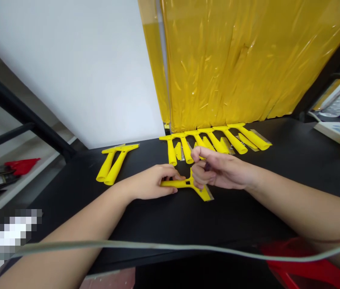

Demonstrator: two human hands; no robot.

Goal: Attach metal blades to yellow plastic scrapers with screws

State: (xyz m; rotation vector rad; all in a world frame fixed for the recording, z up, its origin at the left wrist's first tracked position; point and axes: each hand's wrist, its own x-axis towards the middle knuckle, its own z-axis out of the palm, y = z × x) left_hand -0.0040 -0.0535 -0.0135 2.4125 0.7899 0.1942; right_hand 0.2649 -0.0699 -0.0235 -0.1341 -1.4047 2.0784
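A yellow scraper (177,183) lies on the black table, its handle toward the left and its bladed head toward the right. My left hand (154,182) is closed around the handle. Over the scraper's head is my right hand (222,168), its fingers curled in. Whatever those fingers hold, if anything, is hidden. Behind my hands stands a row of yellow scraper handles (234,140), with several yellow blade holders (178,151) between them. Two more yellow scraper handles (117,166) lie to the left, side by side.
A white panel (82,72) and yellow plastic sheeting (224,60) rise behind the black table (158,224). A pale cable (188,247) crosses in front of my arms. A red stool (305,265) is below at right, and a white box (338,136) sits at the right edge.
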